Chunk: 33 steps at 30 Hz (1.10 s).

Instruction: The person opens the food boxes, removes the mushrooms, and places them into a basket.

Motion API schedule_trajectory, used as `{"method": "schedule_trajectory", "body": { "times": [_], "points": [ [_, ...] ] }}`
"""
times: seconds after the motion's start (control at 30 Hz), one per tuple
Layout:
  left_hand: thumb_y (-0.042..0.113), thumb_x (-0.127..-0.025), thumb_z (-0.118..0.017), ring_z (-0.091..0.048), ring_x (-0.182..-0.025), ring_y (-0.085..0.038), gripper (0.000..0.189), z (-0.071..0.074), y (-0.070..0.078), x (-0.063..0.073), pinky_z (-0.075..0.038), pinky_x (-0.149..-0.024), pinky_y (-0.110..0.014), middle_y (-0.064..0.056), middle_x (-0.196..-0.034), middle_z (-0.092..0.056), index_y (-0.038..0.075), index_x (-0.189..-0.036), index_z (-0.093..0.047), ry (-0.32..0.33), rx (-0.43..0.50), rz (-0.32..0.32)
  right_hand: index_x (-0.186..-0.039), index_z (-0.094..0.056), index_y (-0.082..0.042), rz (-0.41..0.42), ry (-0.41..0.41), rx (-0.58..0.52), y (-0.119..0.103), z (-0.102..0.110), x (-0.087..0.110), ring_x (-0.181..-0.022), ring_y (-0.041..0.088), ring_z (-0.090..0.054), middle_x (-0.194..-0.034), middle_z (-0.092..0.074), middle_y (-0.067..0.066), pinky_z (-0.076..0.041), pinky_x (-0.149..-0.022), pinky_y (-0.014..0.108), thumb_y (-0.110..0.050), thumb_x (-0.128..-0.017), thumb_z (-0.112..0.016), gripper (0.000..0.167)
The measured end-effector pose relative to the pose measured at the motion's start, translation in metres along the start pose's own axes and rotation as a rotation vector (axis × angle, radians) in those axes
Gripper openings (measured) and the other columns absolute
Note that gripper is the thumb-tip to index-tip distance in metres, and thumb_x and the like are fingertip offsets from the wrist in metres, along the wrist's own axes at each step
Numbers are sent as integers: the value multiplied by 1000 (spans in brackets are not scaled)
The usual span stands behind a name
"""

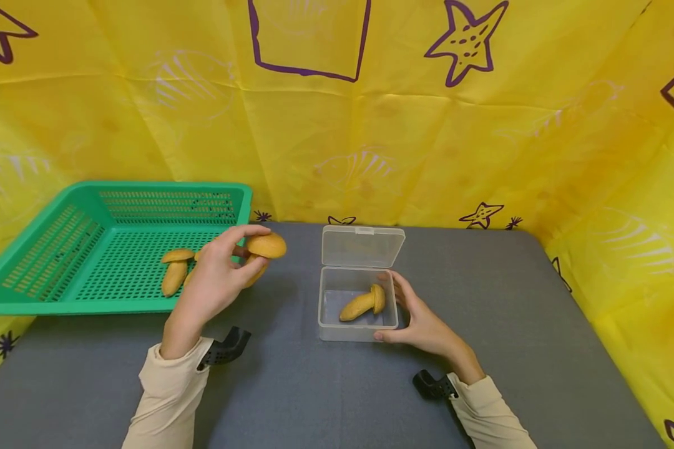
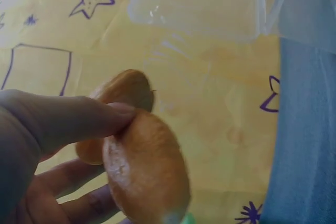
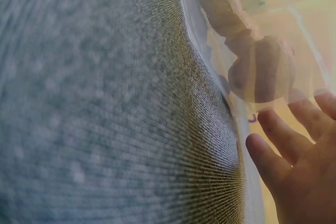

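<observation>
In the head view my left hand [image 1: 216, 274] pinches a toy mushroom [image 1: 266, 246] between thumb and fingers, just off the basket's right edge. The left wrist view shows its smooth brown cap [image 2: 147, 171] under my thumb. A clear plastic box [image 1: 330, 333] stands on the table with its lid [image 1: 362, 247] tipped up at the back. One mushroom [image 1: 365, 302] lies on its side inside. My right hand [image 1: 421, 321] grips the box's right side, thumb at the front corner and fingertips at the far end of that wall. Its fingers [image 3: 286, 137] lie along the wall in the right wrist view.
A green mesh basket [image 1: 118, 307] occupies the left of the grey table [image 1: 483, 293]. Inside it lie a mushroom [image 1: 174, 274] and others partly hidden behind my left hand. Yellow printed cloth [image 1: 399, 137] hangs behind the table and along its sides.
</observation>
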<state>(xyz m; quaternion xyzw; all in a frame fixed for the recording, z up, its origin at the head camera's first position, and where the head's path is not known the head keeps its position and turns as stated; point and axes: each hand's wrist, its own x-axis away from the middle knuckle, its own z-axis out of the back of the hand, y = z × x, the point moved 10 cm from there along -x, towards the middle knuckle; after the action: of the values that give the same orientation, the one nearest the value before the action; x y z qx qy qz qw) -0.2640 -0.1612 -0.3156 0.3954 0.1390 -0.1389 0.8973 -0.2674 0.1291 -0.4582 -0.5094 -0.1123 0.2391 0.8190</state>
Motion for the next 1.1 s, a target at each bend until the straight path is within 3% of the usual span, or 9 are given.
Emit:
{"method": "schedule_trajectory", "body": {
  "times": [0.27, 0.47, 0.6, 0.73, 0.87, 1.1],
  "points": [
    [1, -89, -68, -68, -89, -29, 37, 15, -17, 0, -46, -68, -8, -17, -122, -63, 6, -126, -63, 118, 16, 4, -158, -11, -25, 3, -3, -4, -2, -1, 0, -151, 29, -26, -163, -26, 7, -23, -118, 58, -21, -76, -87, 112],
    [1, -89, -69, -59, -82, 6, 38, 35, -29, 4, -44, -69, -2, -17, -119, -64, 6, -126, -64, 194, -15, 15, -158, -11, -24, 10, -3, -11, -3, 0, 0, -151, 32, -25, -162, -26, 9, -22, -118, 60, -20, -76, -87, 112],
    [2, -88, -70, -55, -81, 10, 38, 45, -40, 7, -41, -67, -1, -18, -119, -64, 6, -126, -64, 222, -61, 24, -158, -10, -24, 10, -6, -4, -1, -1, 0, -151, 31, -24, -163, -25, 7, -22, -119, 56, -21, -76, -86, 112],
    [-1, -88, -69, -64, -85, -7, 38, 51, -55, 9, -39, -68, 0, -20, -118, -63, 5, -125, -64, 223, -77, 28, -158, -10, -27, 10, -5, -2, 0, -2, -1, -151, 29, -24, -163, -26, 5, -24, -120, 49, -21, -76, -86, 112],
    [-3, -88, -68, -65, -91, -41, 38, 54, -69, 13, -36, -71, 4, -24, -119, -61, 2, -125, -62, 210, -100, 38, -158, -11, -27, 8, -2, -4, -1, -2, 0, -150, 29, -26, -162, -27, 5, -24, -119, 53, -21, -76, -86, 111],
    [-4, -89, -66, -61, -94, -43, 38, 64, -84, 20, -32, -74, 4, -27, -123, -60, 1, -126, -62, 213, -149, 47, -158, -11, -25, 9, -2, -2, -2, -2, 0, -150, 31, -26, -162, -27, 6, -23, -117, 59, -21, -76, -86, 111]
  ]
}}
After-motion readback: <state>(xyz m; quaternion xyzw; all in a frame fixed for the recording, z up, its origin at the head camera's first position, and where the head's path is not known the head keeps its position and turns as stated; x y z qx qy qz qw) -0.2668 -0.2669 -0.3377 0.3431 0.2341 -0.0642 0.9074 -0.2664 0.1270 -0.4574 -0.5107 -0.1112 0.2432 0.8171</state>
